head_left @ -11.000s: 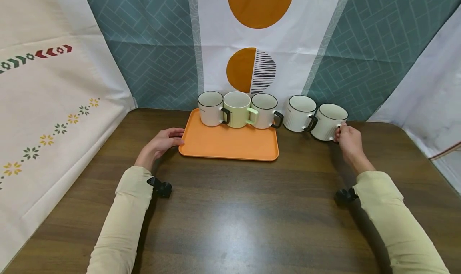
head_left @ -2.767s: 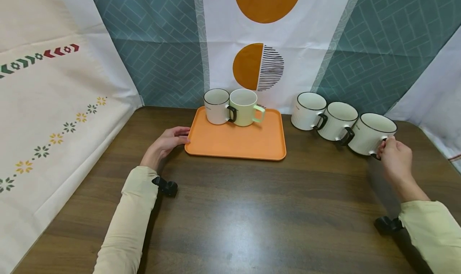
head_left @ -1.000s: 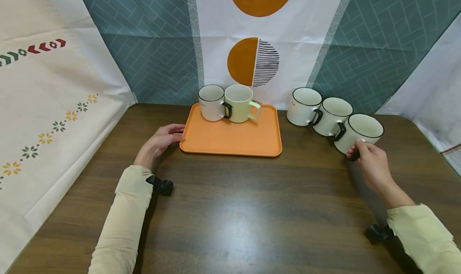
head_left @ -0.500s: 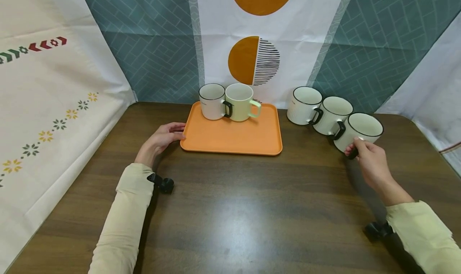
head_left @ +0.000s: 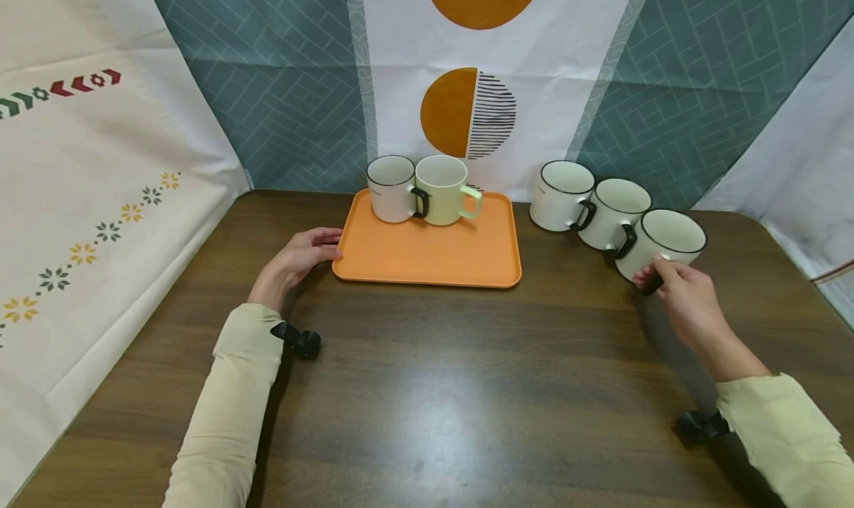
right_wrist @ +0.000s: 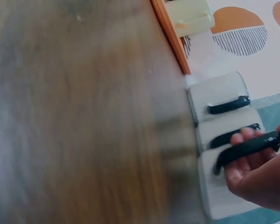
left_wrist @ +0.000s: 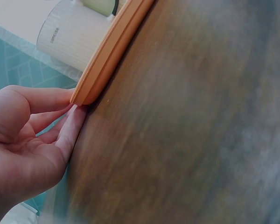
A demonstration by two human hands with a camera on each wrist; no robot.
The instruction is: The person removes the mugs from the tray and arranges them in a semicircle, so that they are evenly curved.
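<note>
My left hand (head_left: 296, 265) pinches the left rim of an orange tray (head_left: 427, 259). In the left wrist view the thumb lies over the rim and the fingers are beneath. A white mug (head_left: 390, 193) with a black handle and a pale green mug (head_left: 441, 196) stand side by side at the tray's back. To the right, my right hand (head_left: 690, 300) grips the black handle (right_wrist: 247, 149) of a white, black-rimmed mug (head_left: 670, 233). That mug stands upright at the right end of a slanting row, close against another white mug (head_left: 612, 211).
A further white mug (head_left: 560, 196) begins the row, just right of the tray. All stand on a brown wooden table (head_left: 427, 389). Patterned cloth (head_left: 267, 107) hangs close behind the tray and mugs, and a white embroidered cloth (head_left: 120, 271) borders the left.
A third white mug has left the tray for the right end of the row. Recently the right hand shifted it leftward, against its neighbour, handle turned frontward. The left hand stayed at the tray.
</note>
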